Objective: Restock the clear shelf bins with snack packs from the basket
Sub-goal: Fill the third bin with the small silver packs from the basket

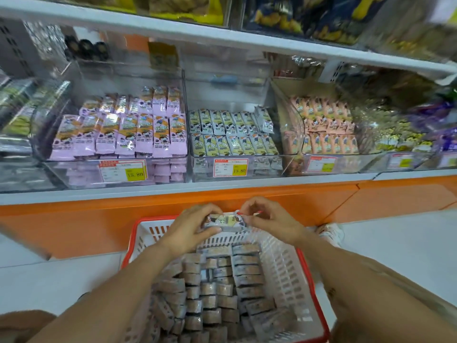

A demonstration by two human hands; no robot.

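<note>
A red-rimmed white basket [279, 263] sits below me, full of several snack packs [222, 288] standing on edge. Above its far rim both hands hold a small stack of snack packs [223, 221]. My left hand [190, 229] grips the stack's left end and my right hand [269, 219] pinches its right end. On the shelf ahead stand clear bins: a left bin [81, 169] with lilac packs, a middle bin [205, 169] with pale yellow-and-white packs, and a right bin [366, 162] with peach packs.
An orange shelf front [74, 219] runs between the basket and the bins. A white upper shelf [222, 38] overhangs the bins. Further clear bins with other snacks stand at far left and far right. A white shoe [331, 231] shows right of the basket.
</note>
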